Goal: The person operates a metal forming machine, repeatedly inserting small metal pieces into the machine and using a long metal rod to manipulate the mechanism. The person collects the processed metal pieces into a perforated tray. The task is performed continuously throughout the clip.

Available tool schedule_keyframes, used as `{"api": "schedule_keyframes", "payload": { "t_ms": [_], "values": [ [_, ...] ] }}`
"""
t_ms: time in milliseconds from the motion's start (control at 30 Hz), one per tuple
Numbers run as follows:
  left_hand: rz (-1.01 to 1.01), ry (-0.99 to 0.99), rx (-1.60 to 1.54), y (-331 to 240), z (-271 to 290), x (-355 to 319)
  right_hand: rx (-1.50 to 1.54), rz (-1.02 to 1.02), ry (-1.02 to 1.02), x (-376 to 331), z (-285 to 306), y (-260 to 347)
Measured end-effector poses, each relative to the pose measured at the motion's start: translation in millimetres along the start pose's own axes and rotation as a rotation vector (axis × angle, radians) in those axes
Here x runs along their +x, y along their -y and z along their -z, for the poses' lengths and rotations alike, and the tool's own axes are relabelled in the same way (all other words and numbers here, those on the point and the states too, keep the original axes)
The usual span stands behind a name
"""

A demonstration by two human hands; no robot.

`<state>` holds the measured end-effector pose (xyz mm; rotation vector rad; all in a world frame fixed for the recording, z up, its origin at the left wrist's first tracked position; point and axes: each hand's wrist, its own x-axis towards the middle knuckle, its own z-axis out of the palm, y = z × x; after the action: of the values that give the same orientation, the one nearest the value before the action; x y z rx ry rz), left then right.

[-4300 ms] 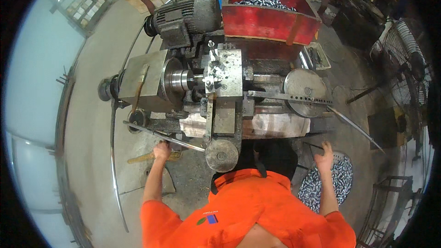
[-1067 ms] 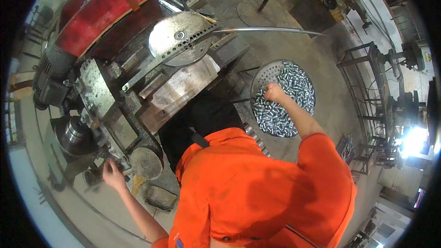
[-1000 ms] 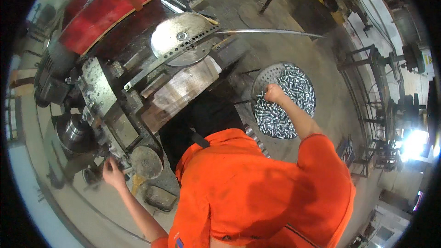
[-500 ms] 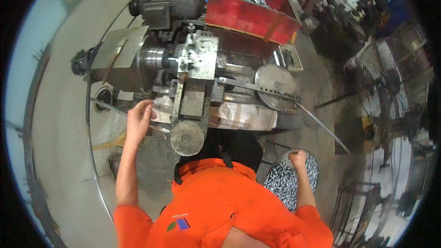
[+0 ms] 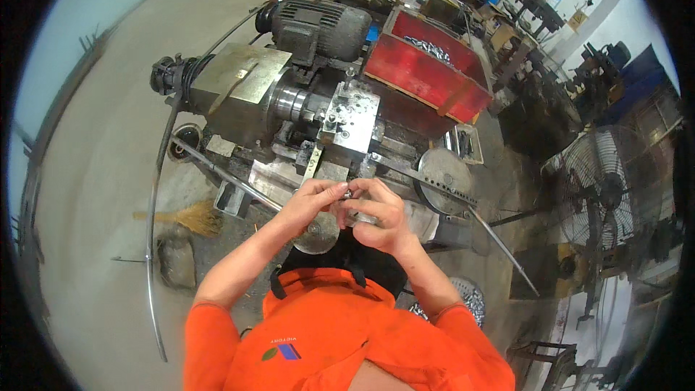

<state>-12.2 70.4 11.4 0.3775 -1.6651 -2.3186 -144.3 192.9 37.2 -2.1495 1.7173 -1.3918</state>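
Part: small metal piece [image 5: 348, 194] pinched betw. both hands, held up in front of the chest, just near side of the machine. Too small to tell shape, long axis or which way it points.
Left hand [image 5: 310, 203]: fingers curled, tips closed on the piece from the left.
Right hand [image 5: 376, 213]: curled tighter, looks to grip more metal in the palm; can't tell exactly what.
Why held so: prob. brought close for both sets of fingertips to work on it, clear of the machine.
Machine [image 5: 347, 116]: lathe-type, grey block w/ bolts just beyond hands; motor [image 5: 318, 25] far left.
Red bin [image 5: 427, 76]: far right, metal bits inside.
Basket of parts [image 5: 467, 300]: near right, by right elbow.
Broom [image 5: 184, 217]: on floor, left.
Fan [image 5: 597, 188]: far right.
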Motion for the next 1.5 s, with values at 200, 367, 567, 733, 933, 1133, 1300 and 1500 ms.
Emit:
{"api": "schedule_keyframes", "payload": {
  "t_ms": [200,367,567,733,933,1133,1300,1500],
  "values": [
    [-0.150,-0.148,0.878,-10.4,18.6,-4.9,-0.138,0.083,0.145,8.7,-13.9,-8.3],
    [-0.182,-0.164,0.871,-25.0,37.9,-4.3,-0.102,0.152,0.308,39.5,-13.7,-16.9],
    [-0.100,-0.230,0.659,-47.1,67.1,-12.7,0.004,0.186,0.440,94.9,-25.0,-21.9],
    [-0.218,-0.563,0.746,-85.7,124.5,-70.0,-0.423,0.103,0.564,148.3,-39.1,-70.8],
    [0.132,-1.122,1.394,-89.1,206.5,-206.4,-0.436,-0.239,0.459,169.0,-73.4,-127.1],
    [0.451,-1.078,1.184,-33.7,193.5,-277.6,-0.419,-0.209,0.511,178.9,-80.4,-132.8],
    [0.494,-1.165,1.382,11.8,202.6,-262.3,-0.271,-0.313,0.499,184.1,-78.8,-127.3],
    [0.513,-1.188,1.958,4.4,318.5,-323.0,-0.259,-0.339,0.491,179.5,-76.7,-127.3]
  ]
}}
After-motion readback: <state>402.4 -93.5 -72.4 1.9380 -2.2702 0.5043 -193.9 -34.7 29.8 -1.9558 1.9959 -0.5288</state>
